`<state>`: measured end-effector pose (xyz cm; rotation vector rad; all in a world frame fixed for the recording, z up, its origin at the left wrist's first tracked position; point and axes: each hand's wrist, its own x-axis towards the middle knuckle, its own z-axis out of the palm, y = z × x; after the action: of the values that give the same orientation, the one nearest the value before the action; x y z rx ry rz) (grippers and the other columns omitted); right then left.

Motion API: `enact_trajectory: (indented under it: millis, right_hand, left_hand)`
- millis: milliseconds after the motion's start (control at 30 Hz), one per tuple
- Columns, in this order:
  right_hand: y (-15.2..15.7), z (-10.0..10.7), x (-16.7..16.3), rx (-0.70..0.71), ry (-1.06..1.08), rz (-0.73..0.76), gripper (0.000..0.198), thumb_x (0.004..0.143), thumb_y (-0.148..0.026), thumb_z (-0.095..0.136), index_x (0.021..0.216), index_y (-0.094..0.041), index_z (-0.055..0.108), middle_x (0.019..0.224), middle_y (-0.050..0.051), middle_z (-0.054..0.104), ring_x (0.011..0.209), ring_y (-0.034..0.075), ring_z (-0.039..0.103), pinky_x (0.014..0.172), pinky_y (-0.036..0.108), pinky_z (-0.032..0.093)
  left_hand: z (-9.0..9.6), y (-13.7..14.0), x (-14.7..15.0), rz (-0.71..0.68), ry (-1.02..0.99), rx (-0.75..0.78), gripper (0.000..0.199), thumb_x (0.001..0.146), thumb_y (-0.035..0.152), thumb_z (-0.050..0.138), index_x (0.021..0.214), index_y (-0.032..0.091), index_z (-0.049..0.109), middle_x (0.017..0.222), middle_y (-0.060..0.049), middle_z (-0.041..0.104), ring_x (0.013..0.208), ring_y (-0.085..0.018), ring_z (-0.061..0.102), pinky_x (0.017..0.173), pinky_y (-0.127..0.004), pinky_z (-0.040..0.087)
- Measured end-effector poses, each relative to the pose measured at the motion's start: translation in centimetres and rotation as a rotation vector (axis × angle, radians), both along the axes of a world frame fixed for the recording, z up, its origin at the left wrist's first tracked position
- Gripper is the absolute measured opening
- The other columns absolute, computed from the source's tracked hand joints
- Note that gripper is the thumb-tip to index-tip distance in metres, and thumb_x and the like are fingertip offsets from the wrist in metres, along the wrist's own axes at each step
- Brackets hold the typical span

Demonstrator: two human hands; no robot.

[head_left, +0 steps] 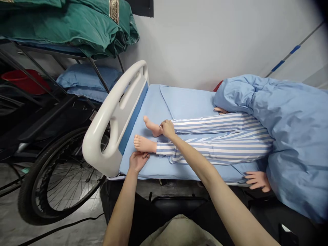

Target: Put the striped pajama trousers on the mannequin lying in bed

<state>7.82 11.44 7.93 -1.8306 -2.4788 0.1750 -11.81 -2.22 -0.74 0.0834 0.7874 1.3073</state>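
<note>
Head view: flesh-coloured training manikin in blue-and-white striped pyjama trousers (217,138) lies on a hospital bed with a pale blue sheet (189,100), legs toward the white plastic footboard (112,119).

Right hand (167,128) is closed around the far ankle (157,130), just where the trouser cuff ends; fingers wrap over the top. Left hand (137,160) sits at the bed edge under the near foot (143,143), fingers loosely curled, fingertips touching or almost touching the heel. Can't tell if it actually has a grip.

Upper body is buried under a bulky light blue duvet (287,136); one manikin hand (257,180) pokes out at the near edge.

Judgement on handling the legs well: support each under heel and ankle, not by the toes or the cloth. Lift both level so the hips don't twist, and keep the feet off the footboard, which is close. Watch the cuff doesn't ride up or bunch under the grip.

Clutter left: black-tyred wheelchair wheel (64,177), green bedding (77,24) on a rack.
</note>
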Motion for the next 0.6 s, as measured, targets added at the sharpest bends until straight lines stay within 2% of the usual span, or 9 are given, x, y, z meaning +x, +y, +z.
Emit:
enact_trajectory:
  millis: [100,200,433,600]
  right_hand:
    - [-0.4,-0.4,-0.4,0.049,0.061,-0.024,0.041,0.104,-0.028,0.034,0.119,-0.017,0.071,0.119,0.016,0.06,0.114,0.026,0.05,0.099,0.038,0.041]
    - [-1.5,-0.7,0.0,0.104,0.08,-0.062,0.042,0.105,-0.031,0.033,0.12,-0.018,0.07,0.121,0.017,0.058,0.116,0.028,0.047,0.1,0.041,0.039]
    - [-3.5,-0.7,1.5,0.13,0.102,-0.047,0.037,0.101,-0.034,0.044,0.129,-0.019,0.063,0.136,0.016,0.052,0.121,0.029,0.045,0.103,0.04,0.039]
    - [-5.5,0.4,4.4,0.12,0.144,0.015,0.038,0.101,-0.035,0.046,0.128,-0.014,0.062,0.13,0.016,0.059,0.121,0.027,0.05,0.105,0.037,0.039]
  left_hand:
    - [0.0,0.0,0.0,-0.006,-0.021,0.023,0.006,0.067,0.016,0.056,0.066,0.018,0.051,0.062,-0.002,0.048,0.053,-0.012,0.036,0.058,-0.031,0.044]
    - [0.0,0.0,0.0,-0.014,-0.024,0.025,0.006,0.068,0.016,0.055,0.065,0.018,0.05,0.061,0.0,0.044,0.052,-0.011,0.034,0.059,-0.03,0.044]
    - [-0.3,-0.1,-0.1,0.021,-0.02,0.018,0.008,0.068,0.02,0.058,0.066,0.019,0.051,0.064,-0.001,0.05,0.053,-0.012,0.041,0.061,-0.033,0.048]
    - [-0.3,0.0,-0.2,0.04,-0.029,0.015,0.008,0.068,0.022,0.059,0.066,0.019,0.052,0.063,-0.001,0.052,0.054,-0.013,0.045,0.062,-0.034,0.05]
